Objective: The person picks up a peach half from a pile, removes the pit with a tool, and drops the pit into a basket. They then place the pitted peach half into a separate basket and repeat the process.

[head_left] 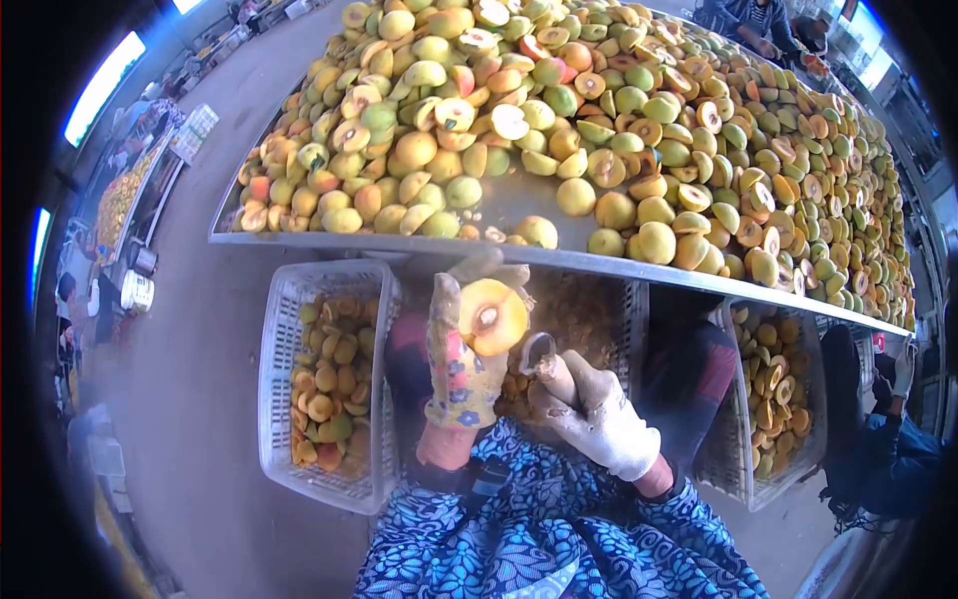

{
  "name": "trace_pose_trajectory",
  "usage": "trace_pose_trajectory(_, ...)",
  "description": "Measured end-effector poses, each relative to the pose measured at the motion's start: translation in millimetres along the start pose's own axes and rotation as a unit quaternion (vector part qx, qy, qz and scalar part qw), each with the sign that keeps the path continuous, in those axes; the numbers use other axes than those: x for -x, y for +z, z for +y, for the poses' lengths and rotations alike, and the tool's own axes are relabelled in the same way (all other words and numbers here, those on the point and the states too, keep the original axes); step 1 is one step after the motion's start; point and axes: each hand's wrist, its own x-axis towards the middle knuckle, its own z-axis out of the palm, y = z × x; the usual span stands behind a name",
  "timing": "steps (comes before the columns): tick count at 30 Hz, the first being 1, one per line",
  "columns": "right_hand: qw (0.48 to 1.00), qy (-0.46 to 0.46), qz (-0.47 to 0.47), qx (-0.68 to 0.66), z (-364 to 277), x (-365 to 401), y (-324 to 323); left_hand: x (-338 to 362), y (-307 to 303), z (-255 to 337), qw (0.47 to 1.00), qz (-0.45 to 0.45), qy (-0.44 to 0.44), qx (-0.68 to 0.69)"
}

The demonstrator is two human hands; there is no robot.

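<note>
My left hand [464, 349], in a floral-patterned glove, holds up a yellow peach half [493, 316] with its cut face and brown pit area towards me. Close to its right, my right hand [596, 409] in a whitish glove is wrapped round the handle of a pitting tool [540, 351]. The tool's curved metal loop points up beside the peach half, with a small gap between them. Both hands are in front of the metal table's edge [399, 243], which carries a large heap of halved peaches [639, 120].
White crates of peach halves stand at the left [277, 389] and right [738, 419]. Another crate [633, 319] is below my hands, partly hidden. Co-workers are at the table's far side [763, 25] and at the right [893, 454].
</note>
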Motion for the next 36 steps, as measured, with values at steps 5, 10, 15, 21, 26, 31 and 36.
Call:
trace_pose_trajectory(5,1.0,-0.018,-0.003,-0.019,-5,-3,24,34,-5,6,0.998,0.026,-0.025,-0.054)
trace_pose_trajectory(10,0.999,0.009,-0.02,-0.045,-3,3,29,48,-8,4,0.997,0.012,0.007,-0.072)
trace_pose_trajectory(15,0.995,0.03,-0.035,-0.091,1,5,29,52,-4,0,0.997,-0.011,0.001,-0.07)
trace_pose_trajectory(21,0.994,-0.013,-0.062,-0.09,9,4,20,55,4,-3,0.998,0.056,-0.031,-0.006)
trace_pose_trajectory(26,0.984,-0.025,-0.166,-0.065,7,-5,0,52,6,3,0.994,0.059,-0.038,-0.085)
trace_pose_trajectory(31,0.974,-0.023,-0.203,-0.101,19,-14,-2,54,13,-9,0.978,0.069,0.084,-0.175)
trace_pose_trajectory(36,0.976,-0.046,-0.141,-0.158,38,-12,11,47,16,-4,0.979,-0.005,0.083,-0.184)
